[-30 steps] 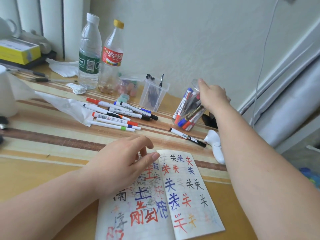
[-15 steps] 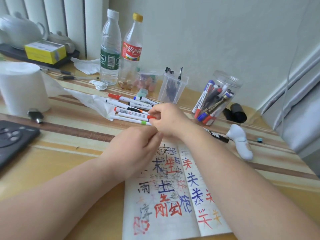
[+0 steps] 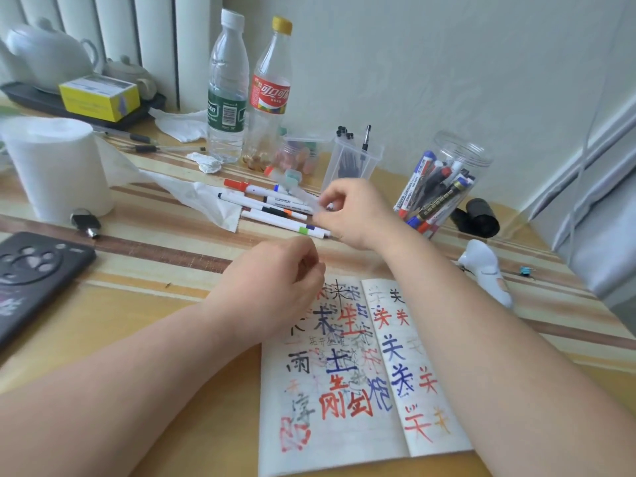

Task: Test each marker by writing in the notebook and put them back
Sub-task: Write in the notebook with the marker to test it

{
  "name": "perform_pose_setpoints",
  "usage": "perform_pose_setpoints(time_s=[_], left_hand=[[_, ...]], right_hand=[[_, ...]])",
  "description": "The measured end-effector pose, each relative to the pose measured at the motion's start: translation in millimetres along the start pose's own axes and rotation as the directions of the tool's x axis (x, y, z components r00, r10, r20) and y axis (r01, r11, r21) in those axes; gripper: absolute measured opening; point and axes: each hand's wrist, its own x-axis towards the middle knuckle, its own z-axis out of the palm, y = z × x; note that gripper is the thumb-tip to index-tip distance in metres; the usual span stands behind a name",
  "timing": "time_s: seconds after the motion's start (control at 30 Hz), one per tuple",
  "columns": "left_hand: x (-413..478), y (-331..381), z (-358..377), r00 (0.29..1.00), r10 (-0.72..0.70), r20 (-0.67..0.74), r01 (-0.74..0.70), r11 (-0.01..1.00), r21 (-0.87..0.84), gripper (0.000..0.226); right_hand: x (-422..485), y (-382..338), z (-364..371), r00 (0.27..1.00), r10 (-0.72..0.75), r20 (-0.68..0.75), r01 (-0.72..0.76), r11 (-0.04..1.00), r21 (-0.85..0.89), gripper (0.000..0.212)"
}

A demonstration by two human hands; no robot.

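The right hand (image 3: pixel 358 215) hovers over the near end of a row of loose markers (image 3: pixel 268 204) lying side by side on the striped table (image 3: pixel 155 339). Its fingers are curled, and thumb and forefinger come together right at the marker ends. Motion blur hides whether they are pinching one. The left hand (image 3: pixel 275 284) sits on the upper left corner of the open notebook (image 3: pixel 344 438), fingers folded under the palm and thumb against the forefinger. I cannot tell whether anything is inside that curl. The notebook lies just in front of the loose markers, both pages crowded with red, blue and black characters (a few orange ones too).

To the right of the right hand, a clear plastic jar (image 3: pixel 471 156) holds a bundle of capped markers (image 3: pixel 426 187), slanted, with blue, red and black ends showing. Behind the hand, a small clear square holder (image 3: pixel 344 156) holds dark pens, one clip standing above the rim. Left of it stand a water bottle (image 3: pixel 227 87) and a cola bottle (image 3: pixel 272 87), the cola bottle with only something brownish at its bottom.
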Motion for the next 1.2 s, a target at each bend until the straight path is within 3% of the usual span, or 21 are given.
perform_pose_setpoints(time_s=[0.07, 0.17, 0.2, 0.27, 0.37, 0.57, 0.77, 1.0, 1.1, 1.2], left_hand=[[0.6, -1.6, 1.2, 1.000, -0.002, -0.011, 0.003, 1.000, 0.011, 0.016], [0.2, 0.5, 0.4, 0.999, 0.051, -0.015, -0.052, 0.998, -0.030, 0.036], [-0.6, 2.2, -0.2, 0.997, 0.077, 0.009, -0.076, 0.995, -0.071, 0.043], [-2.5, 4.1, 1.2, 0.986, 0.139, 0.090, -0.122, 0.977, -0.174, 0.040], [-8.9, 7.1, 2.3, 0.956, 0.231, 0.181, -0.203, 0.966, -0.163, 0.015], [-14.8, 10.9, 1.4, 0.902, 0.314, 0.298, -0.266, 0.945, -0.189, 0.020], [-17.1, 18.8, -0.3, 0.851, 0.349, 0.392, -0.182, 0.897, -0.404, 0.042], [-20.7, 32.3, -7.3, 0.796, 0.403, 0.451, 0.022, 0.726, -0.687, 0.039], [-21.7, 32.9, -8.3, 0.801, 0.378, 0.465, 0.107, 0.674, -0.731, 0.040], [-22.4, 34.4, -8.3, 0.769, 0.399, 0.500, 0.145, 0.652, -0.744, 0.039]], right_hand=[[-20.8, 1.9, -11.3, 0.993, 0.076, -0.093, -0.049, 0.962, 0.270, 0.012], [-65.1, 1.0, -27.6, 0.984, 0.175, 0.032, -0.147, 0.700, 0.699, 0.016], [-80.3, 1.4, -30.5, 0.980, 0.169, 0.105, -0.189, 0.637, 0.747, 0.017], [-108.2, 3.3, -30.6, 0.971, 0.147, 0.189, -0.239, 0.618, 0.749, 0.016], [-139.1, 6.2, -22.5, 0.965, 0.162, 0.205, -0.261, 0.575, 0.776, 0.023], [-165.3, 3.8, -6.7, 0.959, 0.194, 0.208, -0.261, 0.310, 0.914, 0.019], [-175.7, 3.7, -13.6, 0.994, 0.094, 0.050, -0.080, 0.343, 0.936, 0.025], [-181.2, 3.6, -24.6, 0.989, -0.079, -0.126, 0.147, 0.405, 0.903, 0.023], [-179.3, 2.7, -26.1, 0.974, -0.170, -0.149, 0.213, 0.467, 0.858, 0.031], [-180.7, 4.2, -26.6, 0.975, -0.170, -0.145, 0.211, 0.489, 0.846, 0.033]])
